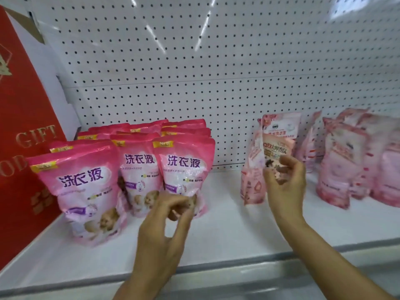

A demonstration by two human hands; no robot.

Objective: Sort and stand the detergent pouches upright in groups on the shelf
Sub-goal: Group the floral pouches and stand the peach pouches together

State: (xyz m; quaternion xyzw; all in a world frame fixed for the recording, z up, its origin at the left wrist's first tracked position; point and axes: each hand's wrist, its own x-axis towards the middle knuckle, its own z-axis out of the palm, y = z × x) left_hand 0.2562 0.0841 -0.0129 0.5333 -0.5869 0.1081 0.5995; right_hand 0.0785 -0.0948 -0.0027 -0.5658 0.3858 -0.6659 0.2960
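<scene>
The right hand (284, 180), fingers loosely curled, is raised in front of two pale pink detergent pouches (270, 156) standing mid-shelf; whether it touches them I cannot tell. The left hand (166, 215) hangs half-curled, holding nothing, before the right-hand front pouch of the upright bright pink pouches (134, 161). More pale pink pouches (355, 156) stand grouped at the white shelf's (227, 230) right end, a red gift box (23, 126) at its left.

White shelf (227, 230) – bright pink pouches (138, 161) left, pale pouches (355, 156) right.
</scene>
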